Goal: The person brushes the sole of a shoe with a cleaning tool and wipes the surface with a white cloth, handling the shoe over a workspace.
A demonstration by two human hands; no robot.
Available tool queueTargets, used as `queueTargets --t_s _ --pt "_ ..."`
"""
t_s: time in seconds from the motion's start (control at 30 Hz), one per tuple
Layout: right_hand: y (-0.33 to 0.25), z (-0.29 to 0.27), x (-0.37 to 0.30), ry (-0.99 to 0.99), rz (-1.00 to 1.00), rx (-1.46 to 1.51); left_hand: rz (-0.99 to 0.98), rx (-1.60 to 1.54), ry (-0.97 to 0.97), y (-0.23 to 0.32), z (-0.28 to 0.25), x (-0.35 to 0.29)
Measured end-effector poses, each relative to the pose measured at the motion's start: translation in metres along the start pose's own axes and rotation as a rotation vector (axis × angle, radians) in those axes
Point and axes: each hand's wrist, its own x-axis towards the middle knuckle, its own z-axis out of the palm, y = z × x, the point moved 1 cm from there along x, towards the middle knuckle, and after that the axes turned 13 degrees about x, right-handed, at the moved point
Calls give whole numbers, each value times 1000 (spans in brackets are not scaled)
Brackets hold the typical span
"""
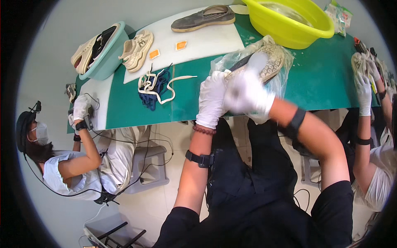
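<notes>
My left hand (pixel 211 99), in a white glove, grips the near end of a dark shoe (pixel 271 61) whose pale, patterned sole faces up. Over that shoe, my right hand (pixel 248 93), gloved too, is smeared by motion. A blurred pale, flat, rounded thing (pixel 258 63) sticks out from its closed fingers across the sole; I cannot tell its kind. Beneath the shoe a crumpled clear plastic bag (pixel 286 80) lies on the green tabletop (pixel 318 78). To the left of my hands is a tangle of white and dark blue shoelaces (pixel 155 89).
A yellow basin (pixel 285 25) stands at the back right. On a white sheet (pixel 206 45) are a grey slip-on shoe (pixel 202 20), a beige sneaker (pixel 136 50) and orange packets (pixel 154 54). A light blue basin (pixel 109 58) holds shoes. People work at both sides.
</notes>
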Motion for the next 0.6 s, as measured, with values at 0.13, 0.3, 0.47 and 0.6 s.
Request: queueTargets --t_s 0.13,0.3,0.47,0.6 --pt "-33 -18 -16 -72 -202 275 7 35 118 8 -21 -6" --pt "64 -42 -18 227 79 -4 -17 -211 -3 29 -37 6" --pt "-44 -19 -35 -123 -160 270 -42 -49 94 13 -30 -3" --pt "43 -51 -30 105 107 170 -13 -175 106 23 -37 1"
